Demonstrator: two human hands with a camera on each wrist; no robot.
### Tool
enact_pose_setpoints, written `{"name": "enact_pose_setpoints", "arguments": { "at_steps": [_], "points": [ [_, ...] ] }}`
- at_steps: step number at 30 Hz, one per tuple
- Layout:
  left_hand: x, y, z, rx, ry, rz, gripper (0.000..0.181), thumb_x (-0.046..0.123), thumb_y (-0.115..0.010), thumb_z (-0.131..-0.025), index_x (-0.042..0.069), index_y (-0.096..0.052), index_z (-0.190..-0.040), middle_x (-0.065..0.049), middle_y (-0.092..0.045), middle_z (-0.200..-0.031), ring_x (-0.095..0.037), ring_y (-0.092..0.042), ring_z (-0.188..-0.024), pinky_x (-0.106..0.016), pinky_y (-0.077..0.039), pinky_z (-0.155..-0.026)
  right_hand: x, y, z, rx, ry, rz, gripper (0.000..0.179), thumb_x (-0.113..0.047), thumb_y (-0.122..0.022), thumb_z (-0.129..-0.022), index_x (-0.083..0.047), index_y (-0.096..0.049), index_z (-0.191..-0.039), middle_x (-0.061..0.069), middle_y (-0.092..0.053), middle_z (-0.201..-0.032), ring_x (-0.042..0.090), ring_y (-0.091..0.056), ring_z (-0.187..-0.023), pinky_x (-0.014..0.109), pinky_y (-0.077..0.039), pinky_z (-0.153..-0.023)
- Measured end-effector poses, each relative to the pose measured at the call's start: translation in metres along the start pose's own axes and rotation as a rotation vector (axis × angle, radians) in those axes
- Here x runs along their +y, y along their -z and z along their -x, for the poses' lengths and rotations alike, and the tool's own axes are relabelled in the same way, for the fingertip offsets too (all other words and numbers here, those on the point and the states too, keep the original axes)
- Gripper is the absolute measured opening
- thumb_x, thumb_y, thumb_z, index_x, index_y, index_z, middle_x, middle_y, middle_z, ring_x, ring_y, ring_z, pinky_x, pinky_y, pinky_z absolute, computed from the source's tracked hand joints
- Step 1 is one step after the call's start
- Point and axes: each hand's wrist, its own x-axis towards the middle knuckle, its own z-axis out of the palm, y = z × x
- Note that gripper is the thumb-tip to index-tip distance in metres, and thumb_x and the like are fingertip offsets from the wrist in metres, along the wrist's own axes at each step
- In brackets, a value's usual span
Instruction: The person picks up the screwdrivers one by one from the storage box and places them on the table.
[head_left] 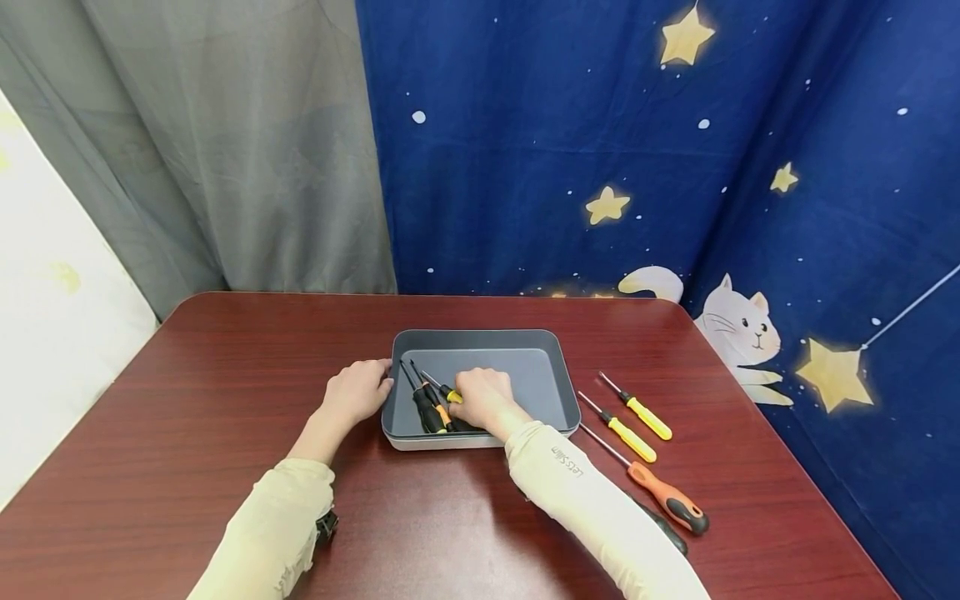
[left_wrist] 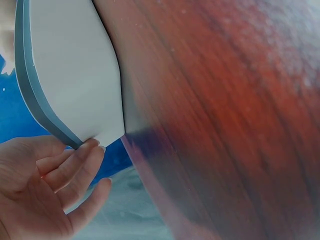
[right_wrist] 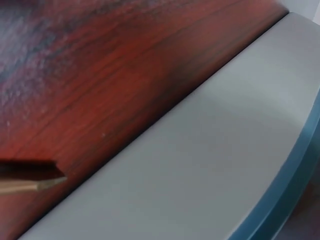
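One yellow screwdriver (head_left: 454, 397), pinched in the right grip (head_left: 486, 398), points far-left inside the tray (head_left: 536, 385), whose edge the left grip (head_left: 356, 390) holds.

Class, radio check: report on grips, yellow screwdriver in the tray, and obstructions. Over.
Left grip touching tray's left side. Right grip inside, holding yellow-handled screwdriver. Possible obstruction: black-handled screwdriver close by.

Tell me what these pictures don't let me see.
Right hand: fingertips hidden by its own back, head view.
Yellow screwdriver in tray: handle's end hidden under that hand, head view.
Dark-handled screwdriver: rest hidden by right sleeve, head view.
Tan pointed thing: cut off by left edge, right wrist view.
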Motion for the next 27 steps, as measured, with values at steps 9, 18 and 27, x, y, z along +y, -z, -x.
{"name": "enact_pose_setpoints", "arguments": {
  "at_steps": [9, 18, 27],
  "points": [
    [-0.0005, -0.0011, 0.0002, 0.001, 0.003, 0.0, 0.035, 0.012, -0.054, -0.085, -0.001, -0.055, -0.118, -0.02, -0.057, -0.109, -0.036, -0.056, -0.089, -0.052, -0.044, -0.065, 0.0033, -0.001, 0.0011, 0.018, 0.015, -0.019, 0.029, -0.035, -0.066, -0.07, -0.02, -0.047, -0.053, -0.006, -0.045, -0.053, 0.015, -0.047, -0.053, 0.033, -0.034, -0.043],
    [-0.0003, -0.0007, 0.0008, 0.008, 0.001, -0.002, 0.035, 0.012, -0.054, -0.085, -0.001, -0.055, -0.118, -0.019, -0.057, -0.109, -0.037, -0.056, -0.089, -0.052, -0.044, -0.066, 0.0051, -0.0015, 0.0021, 0.028, 0.019, -0.023, 0.029, -0.035, -0.066, -0.07, -0.02, -0.047, -0.053, -0.006, -0.045, -0.052, 0.015, -0.048, -0.053, 0.033, -0.034, -0.043],
    [0.0018, 0.001, 0.0008, 0.012, 0.002, -0.002, 0.034, 0.012, -0.054, -0.085, 0.001, -0.056, -0.117, -0.018, -0.058, -0.108, -0.037, -0.056, -0.088, -0.051, -0.044, -0.063, 0.0091, 0.0054, 0.0062, 0.093, 0.035, -0.058, 0.028, -0.032, -0.064, -0.07, -0.02, -0.045, -0.053, -0.006, -0.044, -0.05, 0.014, -0.045, -0.051, 0.031, -0.032, -0.041]
  ]
}}
